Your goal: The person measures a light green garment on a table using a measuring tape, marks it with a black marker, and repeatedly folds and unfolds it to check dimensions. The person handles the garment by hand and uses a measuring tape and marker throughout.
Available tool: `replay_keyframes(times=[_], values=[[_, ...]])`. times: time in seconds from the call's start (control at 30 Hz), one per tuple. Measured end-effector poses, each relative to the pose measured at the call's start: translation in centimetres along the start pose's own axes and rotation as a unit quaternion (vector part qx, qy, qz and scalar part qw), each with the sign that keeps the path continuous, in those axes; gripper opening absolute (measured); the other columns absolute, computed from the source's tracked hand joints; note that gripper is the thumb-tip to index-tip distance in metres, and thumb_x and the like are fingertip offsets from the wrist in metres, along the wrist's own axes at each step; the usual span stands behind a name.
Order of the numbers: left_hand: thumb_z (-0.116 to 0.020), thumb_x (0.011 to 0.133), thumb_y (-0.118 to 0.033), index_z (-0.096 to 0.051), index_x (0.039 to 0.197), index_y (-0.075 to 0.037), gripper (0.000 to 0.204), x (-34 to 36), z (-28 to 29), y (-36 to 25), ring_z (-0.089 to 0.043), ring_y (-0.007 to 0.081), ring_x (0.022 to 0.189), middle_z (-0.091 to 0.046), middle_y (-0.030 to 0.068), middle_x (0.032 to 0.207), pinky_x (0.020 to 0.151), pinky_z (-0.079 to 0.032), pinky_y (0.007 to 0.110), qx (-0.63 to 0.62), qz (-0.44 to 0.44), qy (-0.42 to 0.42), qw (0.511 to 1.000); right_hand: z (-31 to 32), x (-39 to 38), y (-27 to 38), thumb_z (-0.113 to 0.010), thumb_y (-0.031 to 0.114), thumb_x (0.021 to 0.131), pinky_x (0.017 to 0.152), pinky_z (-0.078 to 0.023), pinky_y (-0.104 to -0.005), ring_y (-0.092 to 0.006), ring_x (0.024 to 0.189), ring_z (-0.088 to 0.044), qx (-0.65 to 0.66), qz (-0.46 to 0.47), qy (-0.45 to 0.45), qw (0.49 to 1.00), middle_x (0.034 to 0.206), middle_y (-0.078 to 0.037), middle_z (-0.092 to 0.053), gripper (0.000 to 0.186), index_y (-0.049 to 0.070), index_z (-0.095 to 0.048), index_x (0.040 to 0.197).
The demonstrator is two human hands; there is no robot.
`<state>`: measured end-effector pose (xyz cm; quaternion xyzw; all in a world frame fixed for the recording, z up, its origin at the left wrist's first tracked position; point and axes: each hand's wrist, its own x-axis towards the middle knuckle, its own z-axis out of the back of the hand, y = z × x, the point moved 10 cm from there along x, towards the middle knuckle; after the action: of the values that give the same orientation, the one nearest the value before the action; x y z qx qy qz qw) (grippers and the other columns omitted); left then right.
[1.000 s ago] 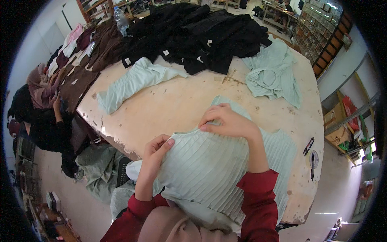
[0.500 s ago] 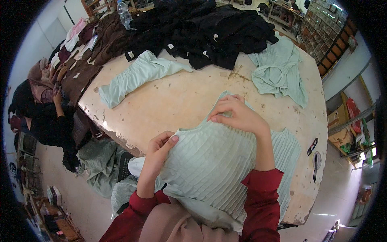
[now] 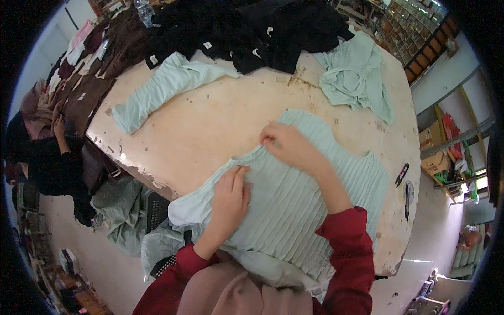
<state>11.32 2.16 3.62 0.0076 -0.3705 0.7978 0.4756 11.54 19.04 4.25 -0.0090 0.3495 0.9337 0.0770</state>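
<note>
A pale mint pleated garment (image 3: 283, 210) lies spread over the near part of the table and hangs off its front edge toward me. My left hand (image 3: 229, 197) rests on the cloth beside its curved edge, fingers stretched out and lying fairly flat. Farther along that same edge, my right hand (image 3: 289, 147) has thumb and fingertips pinched on the fabric; slight blur softens the fingers. The pleats run lengthwise beneath my right forearm.
Across the worn table (image 3: 210, 115) lie a mint fabric piece (image 3: 163, 89), another mint garment (image 3: 362, 79) and heaped black garments (image 3: 226, 31). Thread snips (image 3: 402, 174) and a round clear item (image 3: 408, 193) with a pen sit right. A person (image 3: 52, 152) stands left.
The garment has gone from raised and bunched to lying flatter on the table. My left hand moved right and uncurled onto the cloth; my right hand shifted slightly left along the edge.
</note>
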Motion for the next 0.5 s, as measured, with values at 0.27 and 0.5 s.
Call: replay_keyframes(times=[0.27, 0.5], values=[[-0.054, 0.092, -0.022, -0.047, 0.139, -0.013, 0.049, -0.6, -1.2, -0.8, -0.042, 0.0381, 0.124, -0.041, 0.0177, 0.138, 0.105, -0.034, 0.047, 0.119, -0.015, 0.075, 0.990, -1.2, -0.9, -3.8, -0.045, 0.046, 0.097, 0.115, -0.020, -0.0451, -0.0276, 0.142, -0.027, -0.218, 0.031, -0.141, 0.965, 0.154, -0.011, -0.029, 0.061, 0.014, -0.032, 0.148], [-0.053, 0.091, -0.019, -0.050, 0.137, -0.016, 0.046, -1.1, -1.3, -0.8, -0.041, 0.0372, 0.126, -0.042, 0.0166, 0.139, 0.107, -0.031, 0.048, 0.121, -0.004, 0.085, 0.989, -0.7, -1.3, -3.7, -0.049, 0.061, 0.089, 0.115, -0.020, -0.0485, -0.0273, 0.140, -0.031, -0.238, -0.001, -0.177, 0.955, 0.152, -0.012, -0.033, 0.076, 0.013, -0.035, 0.146]])
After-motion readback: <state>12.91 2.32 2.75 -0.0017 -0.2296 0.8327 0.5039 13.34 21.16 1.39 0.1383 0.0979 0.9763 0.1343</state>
